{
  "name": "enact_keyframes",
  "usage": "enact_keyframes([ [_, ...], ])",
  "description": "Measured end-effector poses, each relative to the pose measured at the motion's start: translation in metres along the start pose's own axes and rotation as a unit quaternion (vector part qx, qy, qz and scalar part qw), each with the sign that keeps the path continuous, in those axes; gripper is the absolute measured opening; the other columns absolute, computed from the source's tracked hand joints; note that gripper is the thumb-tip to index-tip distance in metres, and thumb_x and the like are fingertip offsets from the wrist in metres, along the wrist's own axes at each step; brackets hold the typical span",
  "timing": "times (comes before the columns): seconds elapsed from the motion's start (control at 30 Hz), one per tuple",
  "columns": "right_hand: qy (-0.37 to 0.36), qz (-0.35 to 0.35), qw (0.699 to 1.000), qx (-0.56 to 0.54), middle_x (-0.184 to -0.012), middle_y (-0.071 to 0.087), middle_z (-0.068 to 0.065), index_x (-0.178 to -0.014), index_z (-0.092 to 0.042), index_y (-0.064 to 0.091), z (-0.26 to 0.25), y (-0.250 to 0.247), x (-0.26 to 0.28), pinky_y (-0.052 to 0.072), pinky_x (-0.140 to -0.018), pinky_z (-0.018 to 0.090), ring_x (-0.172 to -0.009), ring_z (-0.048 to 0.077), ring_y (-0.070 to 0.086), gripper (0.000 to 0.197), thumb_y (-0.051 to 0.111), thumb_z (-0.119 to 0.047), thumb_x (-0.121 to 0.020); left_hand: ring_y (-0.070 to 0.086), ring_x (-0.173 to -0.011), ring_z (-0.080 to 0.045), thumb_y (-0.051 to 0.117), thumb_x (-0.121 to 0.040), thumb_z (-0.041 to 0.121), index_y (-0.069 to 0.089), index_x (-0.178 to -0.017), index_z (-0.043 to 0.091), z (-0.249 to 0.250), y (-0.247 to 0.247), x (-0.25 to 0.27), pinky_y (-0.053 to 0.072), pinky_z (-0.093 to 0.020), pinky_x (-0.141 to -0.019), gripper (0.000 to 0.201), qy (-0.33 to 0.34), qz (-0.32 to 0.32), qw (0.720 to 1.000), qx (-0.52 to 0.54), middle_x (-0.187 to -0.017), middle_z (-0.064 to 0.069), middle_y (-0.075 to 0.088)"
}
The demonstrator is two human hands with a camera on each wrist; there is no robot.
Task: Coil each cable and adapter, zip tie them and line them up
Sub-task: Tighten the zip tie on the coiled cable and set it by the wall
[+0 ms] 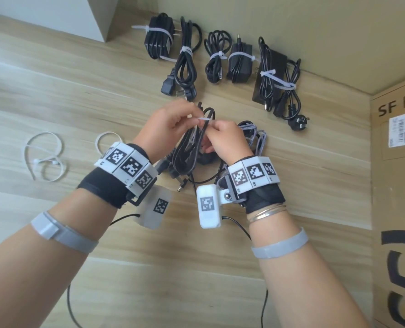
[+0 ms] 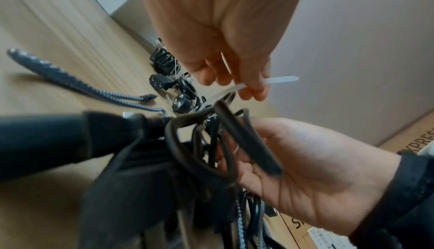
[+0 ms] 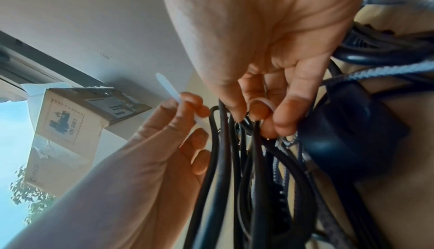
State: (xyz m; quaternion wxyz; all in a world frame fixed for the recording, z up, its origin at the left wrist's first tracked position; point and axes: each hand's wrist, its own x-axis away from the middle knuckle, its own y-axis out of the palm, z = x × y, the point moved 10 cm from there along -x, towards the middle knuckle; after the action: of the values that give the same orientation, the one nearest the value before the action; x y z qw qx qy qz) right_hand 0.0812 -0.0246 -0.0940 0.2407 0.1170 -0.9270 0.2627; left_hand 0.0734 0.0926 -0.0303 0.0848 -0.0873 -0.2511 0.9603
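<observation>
A coiled black cable (image 1: 189, 150) hangs above the wooden floor, between my two hands. My right hand (image 1: 212, 127) grips the top of the coil, and a white zip tie (image 1: 204, 119) loops round its fingers (image 3: 281, 115). My left hand (image 1: 193, 114) pinches the zip tie's tail (image 2: 281, 79) to the left of the coil. Under the hands lie a grey braided cable (image 1: 258, 138) and a dark adapter (image 3: 347, 132), partly hidden. Several tied bundles (image 1: 215, 58) lie in a row by the wall.
Loose white zip ties (image 1: 45, 157) lie on the floor at the left, one more (image 1: 103, 139) beside my left wrist. A cardboard box (image 1: 398, 162) stands at the right. The wall runs behind the row of bundles.
</observation>
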Motion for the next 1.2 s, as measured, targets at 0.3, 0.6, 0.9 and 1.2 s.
enact_keyframes([
  [0.3,-0.004,0.013,0.999,-0.029,-0.063,0.063,0.000,-0.063,-0.013,0.057,0.001,-0.005,-0.001,0.056,-0.083,0.043,-0.059,0.017,0.064,0.035,0.050,-0.027,-0.094,0.046,-0.049,0.002,0.058,-0.089,0.012,0.064,-0.085,0.012,-0.050,0.011,0.003,0.037,-0.008,-0.051,0.008,-0.166,-0.055,0.982,0.076,-0.079,0.000,0.066],
  [0.6,-0.128,0.029,0.991,-0.037,-0.079,0.062,0.004,-0.086,-0.007,0.069,-0.016,-0.008,0.015,0.059,-0.073,0.029,-0.064,0.009,0.064,0.013,0.057,-0.010,-0.091,0.046,-0.046,0.001,0.058,-0.088,0.006,0.065,-0.088,0.009,-0.060,0.008,0.006,0.040,-0.011,-0.050,0.008,-0.195,-0.044,0.976,0.089,-0.075,-0.001,0.063],
  [0.9,-0.181,0.048,0.982,-0.034,-0.084,0.057,0.009,-0.088,0.000,0.065,-0.023,-0.007,0.018,0.057,-0.069,0.021,-0.069,0.016,0.065,0.013,0.056,-0.008,-0.092,0.046,-0.047,0.000,0.058,-0.088,0.007,0.062,-0.078,0.018,-0.061,0.012,0.004,0.040,-0.010,-0.051,0.015,-0.188,-0.067,0.976,0.085,-0.075,-0.003,0.064],
  [1.2,-0.209,0.049,0.977,-0.007,-0.085,0.057,0.004,-0.086,-0.003,0.065,-0.027,-0.004,0.020,0.059,-0.068,0.025,-0.069,0.015,0.065,0.013,0.056,-0.010,-0.092,0.046,-0.050,-0.002,0.059,-0.088,0.012,0.064,-0.082,0.017,-0.056,0.012,0.006,0.043,-0.020,-0.058,0.010,-0.187,-0.075,0.978,0.046,-0.082,-0.018,0.067],
])
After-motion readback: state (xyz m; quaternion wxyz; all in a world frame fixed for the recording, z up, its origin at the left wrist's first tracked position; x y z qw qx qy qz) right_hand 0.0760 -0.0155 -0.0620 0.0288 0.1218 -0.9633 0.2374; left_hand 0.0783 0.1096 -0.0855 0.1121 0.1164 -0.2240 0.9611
